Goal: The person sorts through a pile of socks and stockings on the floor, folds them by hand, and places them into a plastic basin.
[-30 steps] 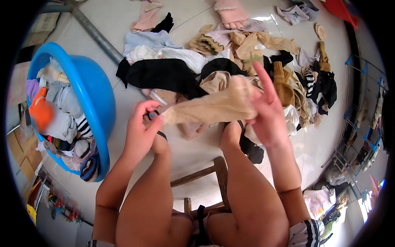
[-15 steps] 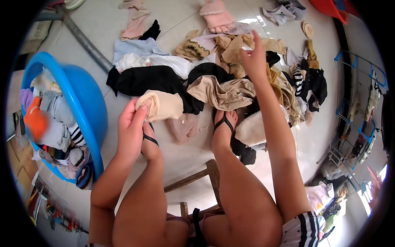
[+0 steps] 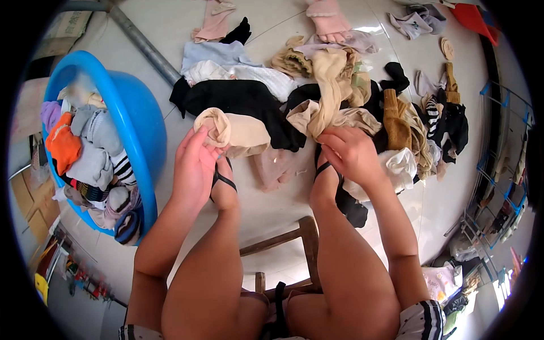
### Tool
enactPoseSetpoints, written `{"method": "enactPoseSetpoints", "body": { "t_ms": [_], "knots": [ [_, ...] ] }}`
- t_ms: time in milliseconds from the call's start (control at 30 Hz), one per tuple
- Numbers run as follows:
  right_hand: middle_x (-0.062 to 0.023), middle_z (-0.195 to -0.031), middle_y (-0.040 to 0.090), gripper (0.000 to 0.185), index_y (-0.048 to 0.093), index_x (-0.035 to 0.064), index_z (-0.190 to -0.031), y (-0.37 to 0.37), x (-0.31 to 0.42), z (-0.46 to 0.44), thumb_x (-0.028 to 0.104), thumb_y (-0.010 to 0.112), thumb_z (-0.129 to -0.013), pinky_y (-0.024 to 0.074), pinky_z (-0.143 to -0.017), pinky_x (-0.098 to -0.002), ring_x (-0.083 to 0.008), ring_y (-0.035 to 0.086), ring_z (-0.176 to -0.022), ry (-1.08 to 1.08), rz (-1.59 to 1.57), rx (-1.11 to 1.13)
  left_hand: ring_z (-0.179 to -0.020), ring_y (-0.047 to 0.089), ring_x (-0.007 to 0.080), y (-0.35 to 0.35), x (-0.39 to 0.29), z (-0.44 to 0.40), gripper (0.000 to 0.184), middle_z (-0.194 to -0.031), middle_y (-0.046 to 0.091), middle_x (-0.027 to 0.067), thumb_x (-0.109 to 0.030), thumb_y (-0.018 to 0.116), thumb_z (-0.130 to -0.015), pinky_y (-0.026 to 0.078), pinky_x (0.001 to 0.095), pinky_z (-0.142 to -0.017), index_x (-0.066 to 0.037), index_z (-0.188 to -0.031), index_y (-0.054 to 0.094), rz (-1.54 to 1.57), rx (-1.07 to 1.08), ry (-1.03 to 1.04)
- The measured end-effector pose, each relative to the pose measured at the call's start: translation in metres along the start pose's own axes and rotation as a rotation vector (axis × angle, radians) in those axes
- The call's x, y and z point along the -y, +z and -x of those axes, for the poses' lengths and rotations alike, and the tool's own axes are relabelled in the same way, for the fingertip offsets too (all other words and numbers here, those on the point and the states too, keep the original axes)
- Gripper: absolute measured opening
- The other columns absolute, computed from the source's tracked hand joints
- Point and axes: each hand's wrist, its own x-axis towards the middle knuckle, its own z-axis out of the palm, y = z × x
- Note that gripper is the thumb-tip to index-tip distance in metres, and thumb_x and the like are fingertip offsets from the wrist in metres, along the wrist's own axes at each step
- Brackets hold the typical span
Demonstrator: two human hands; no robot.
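My left hand [image 3: 194,160] is closed on a cream sock [image 3: 246,133] with a rolled, open cuff facing up; the sock hangs over the floor above my left foot. My right hand [image 3: 352,152] pinches the end of a long tan sock [image 3: 327,93] that stretches up into the pile. Beneath it lies crumpled beige fabric [image 3: 362,120]. A long black garment [image 3: 232,105] lies behind the cream sock. Close to my right wrist is a white fluffy piece [image 3: 399,164]. The fingertips of my right hand are partly hidden.
A blue basin [image 3: 139,107] full of socks, an orange one [image 3: 63,143] among them, stands tilted at left. A pink sock [image 3: 330,21] and mustard socks [image 3: 394,122] lie on the tiles. A metal pole [image 3: 141,42] is behind; a hanging rack [image 3: 493,170] is at right.
My right hand came down from above the pile toward me and took hold of a tan sock, drawing it out lengthwise. My left hand keeps the cream sock, its cuff turned more upward.
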Motion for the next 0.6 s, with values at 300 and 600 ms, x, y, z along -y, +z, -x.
{"method": "enactPoseSetpoints", "body": {
  "t_ms": [300,600],
  "knots": [
    [-0.0125,-0.095,0.057,0.029,0.055,0.0040,-0.105,0.008,-0.028,-0.045,0.016,0.060,-0.079,0.0466,-0.064,-0.0303,-0.0196,0.057,-0.072,0.533,-0.367,-0.426,-0.103,0.050,0.0160,0.002,0.008,0.008,0.037,-0.111,0.051,0.0105,0.005,0.037,-0.078,0.038,0.0290,-0.090,0.004,-0.114,0.045,-0.075,0.007,-0.062],
    [-0.0142,-0.089,0.061,0.039,0.055,0.0033,-0.101,0.024,-0.053,-0.100,0.026,0.065,-0.071,0.0471,-0.069,-0.0373,-0.0297,0.060,-0.080,0.631,-0.151,-0.086,-0.108,0.046,0.0153,0.010,0.006,0.009,0.036,-0.113,0.050,0.0106,0.002,0.039,-0.080,0.035,0.0283,-0.093,0.004,-0.116,0.044,-0.025,0.029,-0.091]
  ]
}}
